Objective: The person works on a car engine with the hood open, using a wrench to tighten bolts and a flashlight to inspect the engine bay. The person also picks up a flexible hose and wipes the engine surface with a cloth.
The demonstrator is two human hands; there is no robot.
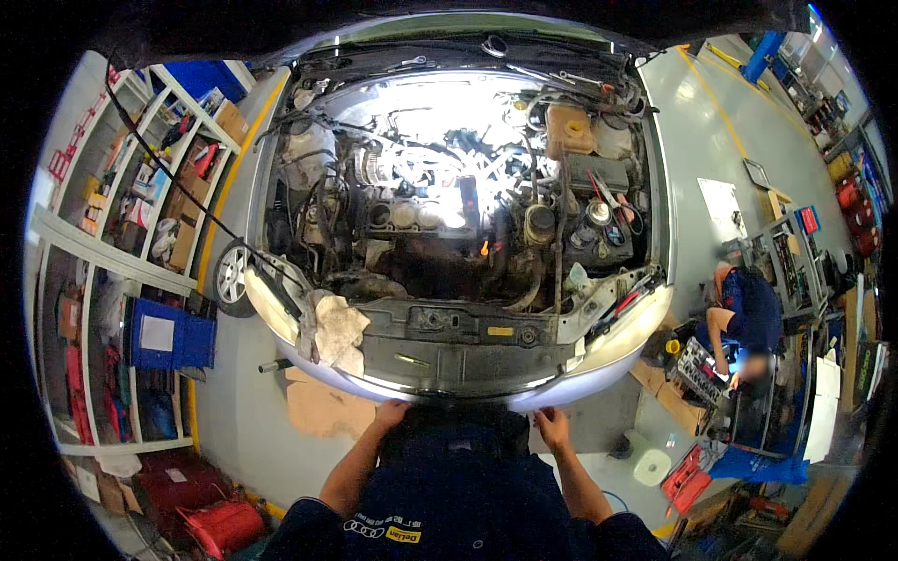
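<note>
An open car engine bay [393, 271] fills the centre, brightly lit toward the back, with a crumpled pale cloth [337, 332] on its front left corner. My left hand [391, 414] is at the front bumper's lower edge [435, 391], left of my dark-clothed body, its fingertips too hidden to read. My right hand [548, 421] is just below the bumper on the right, fingers apart and slightly bent, with nothing visible in them. Several tools, among them scissor-like handles [608, 196], lie on the right of the engine bay and along its rear edge [412, 63].
A co-worker [748, 309] bends over a tool case [697, 369] beside a trolley [795, 262] at the right. Shelving [84, 224] lines the left, near a loose wheel [232, 280]. Cardboard [318, 411] lies on the floor below the bumper; red cases [215, 528] stand at lower left.
</note>
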